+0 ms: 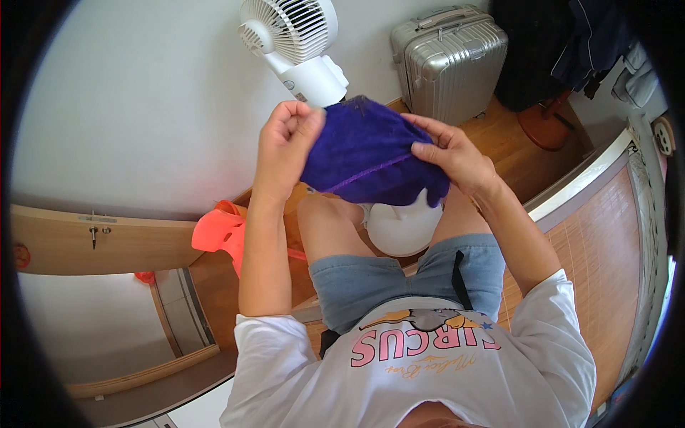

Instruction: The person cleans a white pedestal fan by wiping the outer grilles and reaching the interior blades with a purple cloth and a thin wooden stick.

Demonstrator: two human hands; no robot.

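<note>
A purple cloth (364, 153) with a lighter purple seam running across it is held up in front of me, above my knees. My left hand (292, 139) pinches its left edge between thumb and fingers. On the other side my right hand (453, 153) grips the right edge, thumb on top and fingers behind. The cloth's lower right corner hangs down in a loose fold. Behind the cloth stands a white fan (300, 43), its stem partly hidden by the cloth. The fan's round white base (403, 232) shows between my legs.
A silver suitcase (453, 68) stands against the wall. Dark clothes (592, 43) hang at the far right, over a round brown stand base (546, 128). An orange-red plastic object (221, 232) is beside my left arm. A wooden door (143, 242) lies left, a bed's edge (585, 250) right.
</note>
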